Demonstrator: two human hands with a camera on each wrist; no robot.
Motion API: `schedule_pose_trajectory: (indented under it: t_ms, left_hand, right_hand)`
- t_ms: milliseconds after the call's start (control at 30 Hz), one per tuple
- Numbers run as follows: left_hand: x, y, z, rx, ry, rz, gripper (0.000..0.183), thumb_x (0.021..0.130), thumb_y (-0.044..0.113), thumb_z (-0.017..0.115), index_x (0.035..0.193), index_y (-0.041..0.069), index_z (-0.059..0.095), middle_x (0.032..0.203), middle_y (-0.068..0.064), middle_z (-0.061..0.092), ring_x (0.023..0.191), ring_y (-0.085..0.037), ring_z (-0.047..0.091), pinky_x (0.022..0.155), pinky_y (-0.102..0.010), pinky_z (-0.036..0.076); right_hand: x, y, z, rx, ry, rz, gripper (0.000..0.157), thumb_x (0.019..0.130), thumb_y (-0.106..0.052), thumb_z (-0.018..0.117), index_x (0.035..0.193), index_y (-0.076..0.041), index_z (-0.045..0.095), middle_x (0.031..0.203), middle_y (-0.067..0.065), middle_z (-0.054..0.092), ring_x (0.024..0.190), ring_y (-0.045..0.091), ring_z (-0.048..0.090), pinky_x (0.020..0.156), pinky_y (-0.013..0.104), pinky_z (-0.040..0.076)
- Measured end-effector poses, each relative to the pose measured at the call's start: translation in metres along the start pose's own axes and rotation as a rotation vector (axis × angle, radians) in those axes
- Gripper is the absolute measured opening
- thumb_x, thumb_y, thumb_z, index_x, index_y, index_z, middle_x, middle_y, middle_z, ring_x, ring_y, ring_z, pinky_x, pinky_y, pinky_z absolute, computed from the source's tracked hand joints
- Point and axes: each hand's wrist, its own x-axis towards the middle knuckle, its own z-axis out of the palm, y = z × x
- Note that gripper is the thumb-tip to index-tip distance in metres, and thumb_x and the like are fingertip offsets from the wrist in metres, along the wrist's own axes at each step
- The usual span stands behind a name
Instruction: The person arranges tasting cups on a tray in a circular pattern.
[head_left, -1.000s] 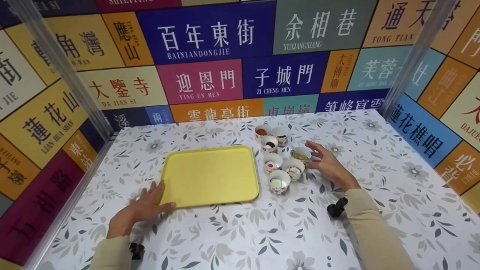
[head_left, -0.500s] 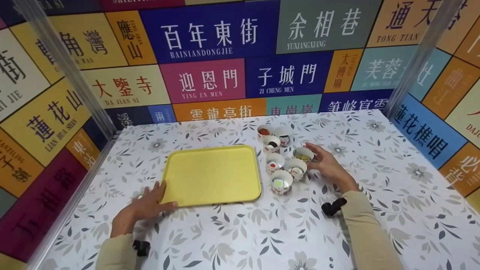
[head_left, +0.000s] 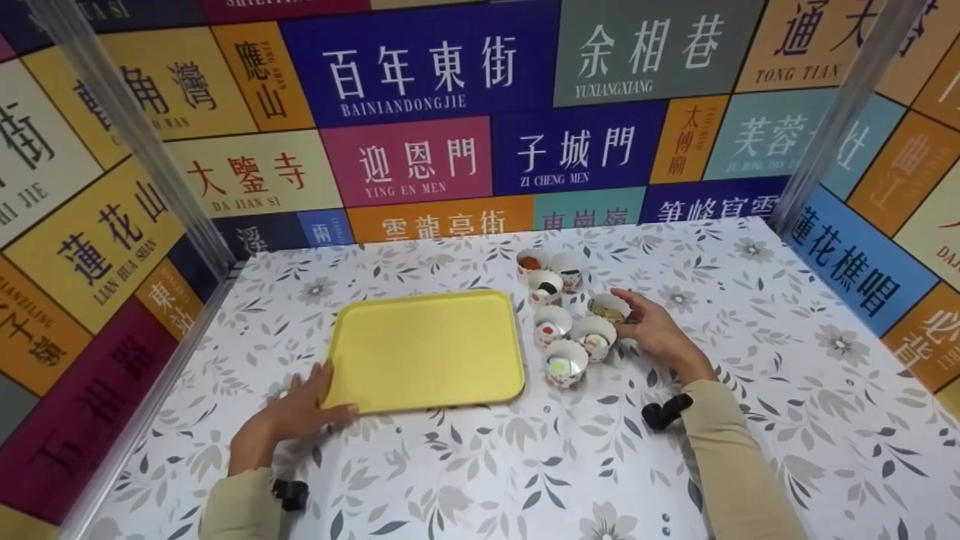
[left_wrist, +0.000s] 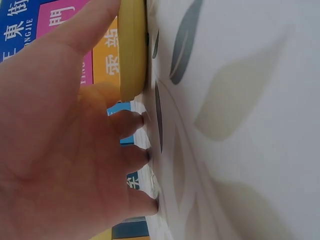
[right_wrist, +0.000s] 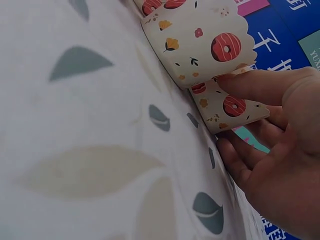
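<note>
A yellow tray (head_left: 427, 352) lies flat on the table. My left hand (head_left: 289, 420) rests at its near left corner, fingers spread along the left side and thumb against the front rim. In the left wrist view its fingertips (left_wrist: 142, 155) touch the tablecloth beside the tray (left_wrist: 132, 55). My right hand (head_left: 664, 337) holds the rightmost paper baking cup (head_left: 609, 309), which has something yellowish inside. The right wrist view shows thumb and fingers on either side of this donut-printed cup (right_wrist: 227, 107), while another cup (right_wrist: 200, 42) stands in front of it.
Several more paper cups stand close together right of the tray, among them one with red bits (head_left: 531, 262), one with a dark piece (head_left: 550, 288) and one with a green piece (head_left: 562, 367). Printed sign panels (head_left: 412, 161) wall the table's back and sides.
My right hand has closed in on the rightmost cup, its fingers now around it. The left hand stays at the tray's corner. The head view has shifted slightly.
</note>
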Motion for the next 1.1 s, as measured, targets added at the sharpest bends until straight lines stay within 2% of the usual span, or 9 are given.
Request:
schedule_pose_trajectory:
  t_ms: [133, 267, 367, 500, 700, 933, 1100]
  left_hand:
    - [0.002, -0.002, 0.002, -0.01, 0.006, -0.025, 0.116, 0.087, 0.066, 0.063, 0.161, 0.008, -0.007, 0.167, -0.023, -0.011, 0.149, -0.052, -0.019, 0.113, -0.076, -0.014]
    - [0.002, -0.003, -0.001, -0.031, -0.004, -0.053, 0.117, 0.086, 0.066, 0.064, 0.161, 0.011, -0.008, 0.168, -0.02, -0.011, 0.15, -0.051, -0.019, 0.113, -0.075, -0.014]
    - [0.003, -0.002, -0.005, -0.084, -0.023, -0.056, 0.119, 0.086, 0.062, 0.068, 0.161, 0.011, -0.009, 0.168, -0.02, -0.013, 0.149, -0.051, -0.021, 0.115, -0.075, -0.011]
    - [0.003, 0.001, -0.007, -0.126, -0.038, -0.079, 0.122, 0.084, 0.061, 0.072, 0.161, 0.014, -0.01, 0.168, -0.02, -0.014, 0.15, -0.049, -0.021, 0.117, -0.074, -0.005]
    - [-0.001, 0.0, -0.009, -0.112, -0.025, -0.096, 0.122, 0.082, 0.064, 0.07, 0.161, 0.015, -0.009, 0.167, -0.021, -0.013, 0.15, -0.049, -0.02, 0.117, -0.074, -0.006]
    - [-0.002, 0.002, -0.006, -0.125, -0.007, -0.09, 0.12, 0.083, 0.062, 0.071, 0.161, 0.016, -0.008, 0.167, -0.022, -0.014, 0.151, -0.049, -0.019, 0.117, -0.074, -0.007]
    - [-0.002, 0.004, -0.005, -0.125, -0.01, -0.084, 0.12, 0.084, 0.061, 0.071, 0.161, 0.014, -0.009, 0.166, -0.024, -0.014, 0.15, -0.05, -0.019, 0.116, -0.074, -0.006]
  right_hand:
    - [-0.001, 0.0, 0.0, -0.021, 0.003, 0.004, 0.073, 0.092, -0.004, 0.062, 0.157, -0.005, 0.03, 0.154, 0.027, 0.041, 0.112, 0.026, 0.058, 0.087, 0.019, 0.046]
    - [-0.002, -0.003, 0.001, -0.022, 0.001, 0.01, 0.073, 0.092, -0.007, 0.063, 0.157, -0.007, 0.03, 0.159, 0.025, 0.036, 0.114, 0.03, 0.057, 0.089, 0.02, 0.045]
    - [-0.002, -0.005, 0.0, -0.005, -0.007, 0.018, 0.072, 0.094, -0.007, 0.06, 0.158, -0.007, 0.028, 0.162, 0.025, 0.028, 0.121, 0.035, 0.055, 0.093, 0.027, 0.047]
    - [-0.001, -0.007, -0.001, 0.011, -0.004, 0.03, 0.071, 0.095, -0.006, 0.057, 0.159, -0.006, 0.026, 0.165, 0.026, 0.019, 0.136, 0.044, 0.046, 0.1, 0.041, 0.046]
    - [0.002, -0.019, 0.002, 0.014, 0.026, 0.025, 0.071, 0.093, -0.004, 0.059, 0.158, -0.005, 0.029, 0.164, 0.026, 0.023, 0.139, 0.045, 0.043, 0.107, 0.046, 0.045]
    - [0.002, -0.033, -0.002, 0.002, 0.108, 0.053, 0.075, 0.093, -0.012, 0.068, 0.158, -0.014, 0.031, 0.167, 0.017, 0.023, 0.141, 0.041, 0.042, 0.108, 0.047, 0.044]
    - [-0.001, -0.041, -0.002, 0.002, 0.118, 0.058, 0.073, 0.094, -0.013, 0.066, 0.158, -0.013, 0.031, 0.167, 0.018, 0.022, 0.148, 0.043, 0.032, 0.114, 0.051, 0.041]
